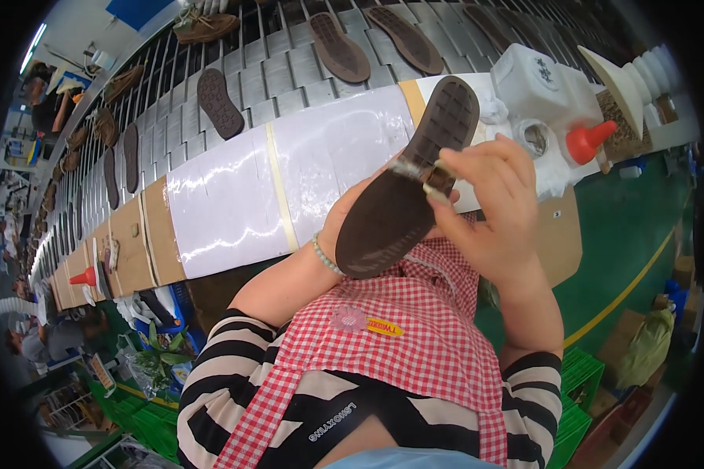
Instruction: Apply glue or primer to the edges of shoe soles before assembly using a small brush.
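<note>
A dark brown shoe sole [387, 215] is held up at a slant over the table's near edge, its blocky grid end pointing away from me. My left hand [346, 209] grips it from behind at the left side. Most of those fingers are hidden by the sole. My right hand [499, 195] pinches a small brown-and-tan block [438, 178] between thumb and fingertips. That block touches the sole's middle, where a pale, whitish patch [407, 167] shows. I cannot make out exactly what the block is.
Beyond the table's white sheet [227, 195] runs a slatted metal conveyor [281, 74] bearing several soles [339, 48] and brown shoes [205, 28]. At right stand a white plastic jug [532, 82], a red-nozzled bottle [589, 142] and an open jar [533, 137]. Green crates [577, 375] stand lower right.
</note>
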`<state>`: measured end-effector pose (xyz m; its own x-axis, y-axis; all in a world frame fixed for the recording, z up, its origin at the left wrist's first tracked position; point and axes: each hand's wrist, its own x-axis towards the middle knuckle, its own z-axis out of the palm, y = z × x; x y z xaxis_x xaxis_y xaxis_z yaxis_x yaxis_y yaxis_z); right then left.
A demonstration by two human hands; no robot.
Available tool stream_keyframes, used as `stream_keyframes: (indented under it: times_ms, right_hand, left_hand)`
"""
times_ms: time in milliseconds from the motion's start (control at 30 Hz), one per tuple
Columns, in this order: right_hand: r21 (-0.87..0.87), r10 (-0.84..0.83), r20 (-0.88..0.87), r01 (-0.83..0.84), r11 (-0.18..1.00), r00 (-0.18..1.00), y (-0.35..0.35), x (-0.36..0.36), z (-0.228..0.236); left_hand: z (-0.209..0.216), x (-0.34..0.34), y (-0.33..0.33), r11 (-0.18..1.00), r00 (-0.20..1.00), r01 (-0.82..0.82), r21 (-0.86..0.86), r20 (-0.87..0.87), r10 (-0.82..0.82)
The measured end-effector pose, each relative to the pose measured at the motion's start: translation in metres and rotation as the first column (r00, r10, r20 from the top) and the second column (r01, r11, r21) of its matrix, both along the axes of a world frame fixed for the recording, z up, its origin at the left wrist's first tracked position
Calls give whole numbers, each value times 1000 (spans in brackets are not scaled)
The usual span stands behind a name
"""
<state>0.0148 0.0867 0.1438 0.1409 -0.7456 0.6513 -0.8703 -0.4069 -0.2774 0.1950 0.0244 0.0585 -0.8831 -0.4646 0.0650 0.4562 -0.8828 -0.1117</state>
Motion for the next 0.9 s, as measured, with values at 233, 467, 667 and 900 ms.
stream_keyframes:
  times_ms: [233, 467, 667, 900]
  right_hand:
    - [46, 39, -3, -39, 998, 999, -7, -6, 4]
    - [-17, -76, 194, 81, 997, 978, -1, -14, 12]
    - [71, -2, 205, -12, 997, 979, 14, -6, -1]
    - [127, 26, 219, -55, 990, 975, 5, 1, -21]
  left_hand:
    - [-9, 6, -1, 996, 994, 94, 8, 64, -94]
    - [1, 34, -31, 980, 990, -126, -152, -78, 116]
    - [-38, 79, -130, 914, 923, -321, -249, 135, 361]
    - [-68, 131, -245, 686, 624, -619, -381, 292, 725]
